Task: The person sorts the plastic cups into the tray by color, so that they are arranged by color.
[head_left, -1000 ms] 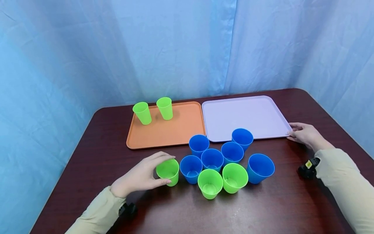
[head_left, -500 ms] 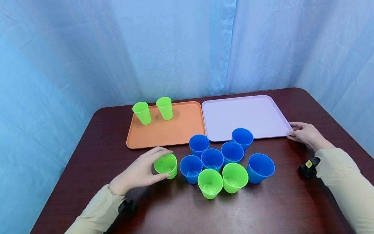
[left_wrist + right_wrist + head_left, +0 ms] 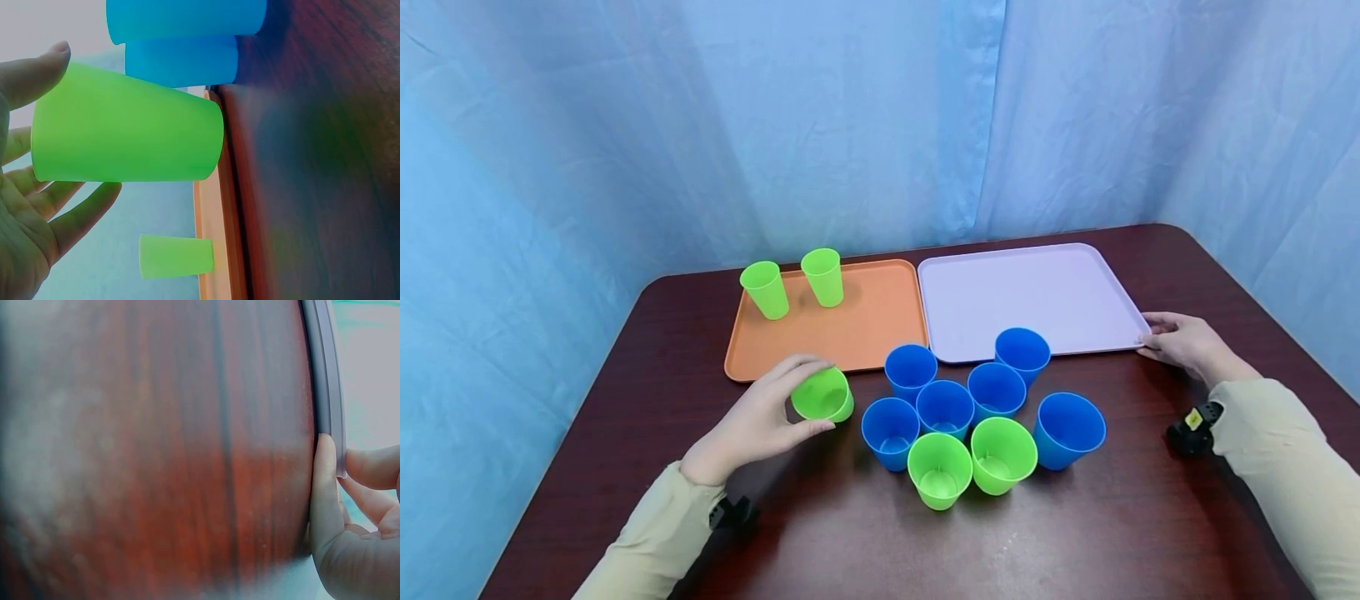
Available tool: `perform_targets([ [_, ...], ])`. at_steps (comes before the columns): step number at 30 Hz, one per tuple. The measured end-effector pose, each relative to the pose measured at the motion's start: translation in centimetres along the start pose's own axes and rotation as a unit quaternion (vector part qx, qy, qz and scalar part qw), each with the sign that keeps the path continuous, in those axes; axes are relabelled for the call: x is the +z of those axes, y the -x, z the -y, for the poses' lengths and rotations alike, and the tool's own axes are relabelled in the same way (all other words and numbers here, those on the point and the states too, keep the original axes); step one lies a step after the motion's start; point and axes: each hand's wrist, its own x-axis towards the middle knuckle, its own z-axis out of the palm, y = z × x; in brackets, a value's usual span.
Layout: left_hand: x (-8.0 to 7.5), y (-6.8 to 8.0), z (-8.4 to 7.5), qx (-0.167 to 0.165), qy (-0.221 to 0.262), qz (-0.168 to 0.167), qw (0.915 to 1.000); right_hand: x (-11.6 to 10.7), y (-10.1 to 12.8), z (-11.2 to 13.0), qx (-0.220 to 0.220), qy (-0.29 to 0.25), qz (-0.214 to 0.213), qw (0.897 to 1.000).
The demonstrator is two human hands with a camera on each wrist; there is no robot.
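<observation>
My left hand (image 3: 758,423) grips a green plastic cup (image 3: 822,397) near its rim, thumb on one side and fingers on the other. In the left wrist view this cup (image 3: 131,134) is raised off the tabletop, its base pointing towards the wood. It is just short of the orange tray (image 3: 865,337), where two more green cups (image 3: 766,292) stand upright. At the far right, my right hand (image 3: 1186,343) pinches the near corner of the lavender tray (image 3: 1030,300); the right wrist view has its rim (image 3: 329,387) between thumb and fingers.
Several upright blue cups (image 3: 945,410) cluster mid-table, the rear ones close to both trays. Two green cups (image 3: 939,472) stand at the front of the cluster. A blue curtain (image 3: 850,125) hangs behind the dark wooden table (image 3: 1075,542).
My left hand has lifted the green cup and moved it away from me, towards the orange tray. The right hand has stayed at the lavender tray's corner.
</observation>
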Motion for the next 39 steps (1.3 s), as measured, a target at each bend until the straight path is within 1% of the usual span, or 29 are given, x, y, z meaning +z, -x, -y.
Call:
perform_targets([
  [5,-0.1,-0.6,0.1,-0.004,0.000,-0.016,0.9999,0.0,0.1,0.1,0.003,-0.006,-0.003,1.000],
  [10,0.1,-1.8,0.5,-0.004,0.006,-0.038,0.9992,0.0,0.0,0.1,0.006,-0.009,-0.006,1.000],
  [17,0.7,-3.8,1.2,-0.018,0.005,-0.062,0.9979,0.0,0.0,0.0,0.002,-0.012,0.004,1.000],
  [22,1.3,-5.0,1.7,-0.014,0.015,-0.086,0.9961,0.1,0.0,0.1,0.006,-0.018,0.008,1.000],
  [25,1.8,-5.5,2.1,-0.019,0.021,-0.096,0.9949,0.1,0.0,0.2,0.009,-0.021,0.009,1.000],
  [30,2.4,-6.3,2.5,-0.032,0.030,-0.100,0.9940,0.1,0.0,0.2,0.008,-0.017,0.006,1.000],
  [39,3.4,-7.8,3.4,-0.036,0.040,-0.098,0.9937,0.1,-0.2,-0.1,0.005,-0.010,0.003,1.000],
])
